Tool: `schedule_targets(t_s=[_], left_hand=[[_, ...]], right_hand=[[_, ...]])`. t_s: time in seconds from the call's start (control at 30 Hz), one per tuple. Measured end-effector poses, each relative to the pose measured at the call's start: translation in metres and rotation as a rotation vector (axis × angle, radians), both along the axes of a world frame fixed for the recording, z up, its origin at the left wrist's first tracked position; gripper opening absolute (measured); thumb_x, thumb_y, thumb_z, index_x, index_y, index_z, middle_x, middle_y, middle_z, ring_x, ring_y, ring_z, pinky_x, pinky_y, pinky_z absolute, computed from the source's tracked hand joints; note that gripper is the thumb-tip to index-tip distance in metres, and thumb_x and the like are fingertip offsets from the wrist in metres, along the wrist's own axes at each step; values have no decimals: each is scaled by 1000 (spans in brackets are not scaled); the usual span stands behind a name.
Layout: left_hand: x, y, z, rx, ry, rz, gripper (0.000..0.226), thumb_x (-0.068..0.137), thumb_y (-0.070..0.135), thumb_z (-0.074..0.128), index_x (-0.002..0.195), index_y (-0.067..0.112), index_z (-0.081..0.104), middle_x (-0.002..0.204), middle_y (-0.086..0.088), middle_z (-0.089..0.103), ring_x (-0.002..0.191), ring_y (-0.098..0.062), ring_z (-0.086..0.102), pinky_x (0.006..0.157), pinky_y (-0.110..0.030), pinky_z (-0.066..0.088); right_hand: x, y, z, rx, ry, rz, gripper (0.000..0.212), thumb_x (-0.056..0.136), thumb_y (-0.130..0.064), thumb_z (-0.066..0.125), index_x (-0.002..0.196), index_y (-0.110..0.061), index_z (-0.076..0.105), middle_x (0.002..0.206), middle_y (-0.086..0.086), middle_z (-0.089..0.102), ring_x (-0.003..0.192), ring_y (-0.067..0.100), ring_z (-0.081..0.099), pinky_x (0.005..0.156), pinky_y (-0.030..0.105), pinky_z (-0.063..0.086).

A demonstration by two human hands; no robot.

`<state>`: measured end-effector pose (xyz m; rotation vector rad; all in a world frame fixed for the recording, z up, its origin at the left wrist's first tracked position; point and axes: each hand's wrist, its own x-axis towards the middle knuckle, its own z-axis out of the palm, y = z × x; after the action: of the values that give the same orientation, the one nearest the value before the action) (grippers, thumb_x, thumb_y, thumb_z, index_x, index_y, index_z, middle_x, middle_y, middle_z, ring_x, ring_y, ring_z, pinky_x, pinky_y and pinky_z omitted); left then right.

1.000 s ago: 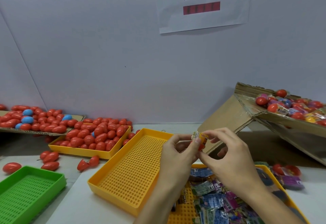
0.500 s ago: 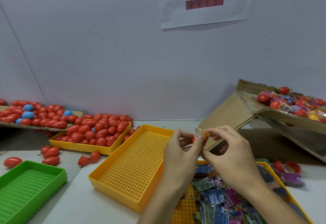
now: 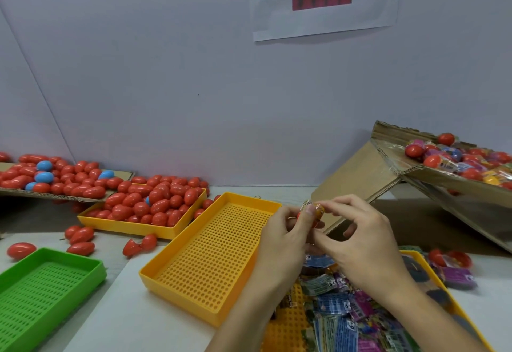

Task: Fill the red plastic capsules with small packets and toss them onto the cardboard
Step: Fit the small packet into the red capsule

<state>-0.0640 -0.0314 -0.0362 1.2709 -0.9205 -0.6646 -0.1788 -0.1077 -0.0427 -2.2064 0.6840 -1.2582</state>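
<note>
My left hand (image 3: pixel 285 238) grips a red capsule (image 3: pixel 299 215) in front of me, mostly hidden by the fingers. A small orange packet (image 3: pixel 318 210) sticks out of its top, pinched by the thumb and forefinger of my right hand (image 3: pixel 357 240). Below my hands a yellow tray (image 3: pixel 468 321) holds several loose coloured packets (image 3: pixel 340 310). At the far left a flat cardboard (image 3: pixel 122 175) carries many closed red capsules (image 3: pixel 72 182) and a few blue ones.
An empty yellow perforated tray (image 3: pixel 210 252) lies centre. Another yellow tray (image 3: pixel 130 227) behind it is heaped with red capsules. A green tray (image 3: pixel 41 293) sits front left. A tilted cardboard box (image 3: pixel 432 182) with capsules and packets stands right. Loose capsules (image 3: pixel 80 238) lie on the table.
Both hands have stayed together on the capsule; my right fingers have worked the packet lower into it. The camera has tilted slightly.
</note>
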Motion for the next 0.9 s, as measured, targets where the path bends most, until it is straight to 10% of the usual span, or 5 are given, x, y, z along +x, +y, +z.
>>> schedule_targets(t_s=[0.9], left_hand=[[-10,-4,-5,-59,207,10,31,102,33,51,102,7,67,91,-17,72,82,-29,74,70,-37,62]], right_hand=[[2,1,-2,28,-17,18,41,78,-30,81,117,-29,71,101,-23,59,89,-3,57,69,10,45]])
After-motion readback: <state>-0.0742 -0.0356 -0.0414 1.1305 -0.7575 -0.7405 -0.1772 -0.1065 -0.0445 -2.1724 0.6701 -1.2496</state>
